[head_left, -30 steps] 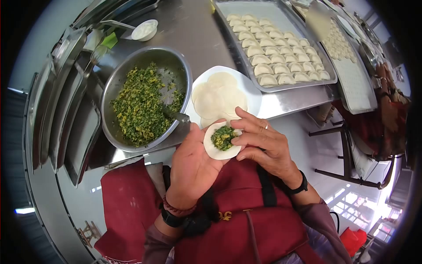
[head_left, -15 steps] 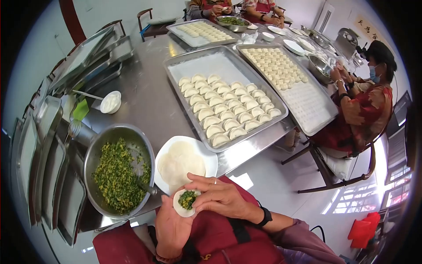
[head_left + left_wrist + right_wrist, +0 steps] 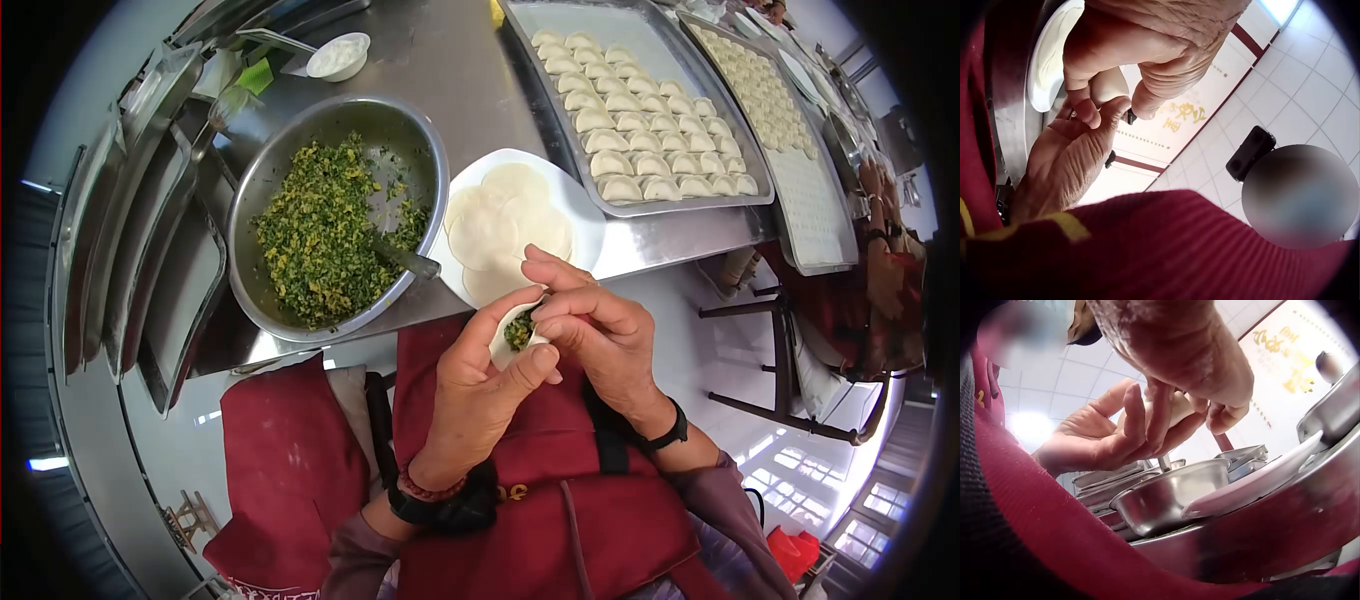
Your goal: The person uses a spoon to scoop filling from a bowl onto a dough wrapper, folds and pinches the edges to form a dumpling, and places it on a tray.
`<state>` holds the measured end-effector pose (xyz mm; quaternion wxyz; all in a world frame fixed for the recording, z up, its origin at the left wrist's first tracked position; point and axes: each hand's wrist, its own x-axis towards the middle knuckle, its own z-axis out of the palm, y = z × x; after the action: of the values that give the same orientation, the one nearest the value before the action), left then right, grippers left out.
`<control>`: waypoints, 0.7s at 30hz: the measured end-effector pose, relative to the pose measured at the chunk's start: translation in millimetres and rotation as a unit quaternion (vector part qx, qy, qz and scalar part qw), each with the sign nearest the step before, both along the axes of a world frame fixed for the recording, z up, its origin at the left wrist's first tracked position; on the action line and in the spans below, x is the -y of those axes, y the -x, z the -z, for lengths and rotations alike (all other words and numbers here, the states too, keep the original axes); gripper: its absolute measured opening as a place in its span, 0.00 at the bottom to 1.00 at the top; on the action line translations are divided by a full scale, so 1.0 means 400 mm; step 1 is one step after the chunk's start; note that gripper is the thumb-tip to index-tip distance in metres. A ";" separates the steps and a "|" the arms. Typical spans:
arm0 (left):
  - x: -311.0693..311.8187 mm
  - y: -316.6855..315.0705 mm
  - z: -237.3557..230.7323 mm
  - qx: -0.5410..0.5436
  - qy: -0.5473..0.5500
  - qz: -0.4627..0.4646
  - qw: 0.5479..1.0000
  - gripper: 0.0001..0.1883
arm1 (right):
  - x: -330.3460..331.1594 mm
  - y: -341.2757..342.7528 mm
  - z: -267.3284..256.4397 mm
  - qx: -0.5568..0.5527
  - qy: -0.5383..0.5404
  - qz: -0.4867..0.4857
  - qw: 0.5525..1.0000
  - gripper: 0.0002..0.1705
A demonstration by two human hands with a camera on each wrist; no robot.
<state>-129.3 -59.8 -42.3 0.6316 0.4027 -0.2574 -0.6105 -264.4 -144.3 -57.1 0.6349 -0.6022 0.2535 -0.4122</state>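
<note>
Wrapper [image 3: 501, 350] w/ green-yellow filling [image 3: 518, 331], partly folded, held up betw. both hands, nr table edge [image 3: 680, 232]; L hand [image 3: 478, 390] has thumb & fingers curled round it; R hand [image 3: 612, 345] pinches its R side; just beyond, white plate [image 3: 588, 232] w/ flat wrappers [image 3: 485, 235]; to L, steel bowl [image 3: 412, 150] of green-yellow mix [image 3: 325, 235], spoon handle [image 3: 422, 267] sticking out; farther R, tray [image 3: 600, 22] w/ rows of dumplings [image 3: 632, 122].

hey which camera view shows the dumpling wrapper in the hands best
The head view: looking down, it shows the wrapper curved up, with green filling visible inside. The left wrist view shows just its smooth pale outside, and the right wrist view only a pale part, with fingers covering much of it.
</note>
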 end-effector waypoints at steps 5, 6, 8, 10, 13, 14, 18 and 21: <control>0.000 0.003 0.010 0.052 0.010 -0.029 0.998 0.23 | -0.002 -0.012 0.013 0.017 -0.019 -0.003 1.000 0.08; 0.000 0.005 0.009 0.061 0.007 -0.036 0.997 0.22 | -0.003 -0.016 0.011 0.023 -0.028 -0.003 0.999 0.09; 0.000 0.004 0.009 0.087 0.005 -0.044 0.995 0.21 | -0.004 -0.021 0.002 0.026 -0.038 -0.003 0.999 0.09; 0.000 0.000 0.011 0.123 0.007 -0.046 0.991 0.20 | -0.002 -0.027 -0.005 0.021 -0.034 -0.005 0.999 0.09; -0.002 -0.003 0.020 0.124 0.011 -0.057 0.991 0.19 | 0.000 -0.031 -0.007 0.025 -0.043 -0.010 0.999 0.14; -0.002 -0.002 0.019 0.107 0.014 -0.071 0.992 0.19 | -0.002 -0.031 -0.012 0.029 -0.065 -0.008 0.997 0.16; -0.007 -0.006 0.017 0.048 0.051 -0.108 0.992 0.19 | -0.017 -0.020 -0.035 0.076 -0.185 -0.002 0.980 0.24; -0.011 -0.010 0.031 0.039 0.083 -0.120 0.989 0.19 | -0.023 -0.016 -0.036 0.057 -0.230 -0.022 0.971 0.25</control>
<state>-125.4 -55.6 -54.6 0.7208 0.4005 -0.2813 -0.4908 -258.1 -135.2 -42.9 0.7785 -0.4211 0.2918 -0.3626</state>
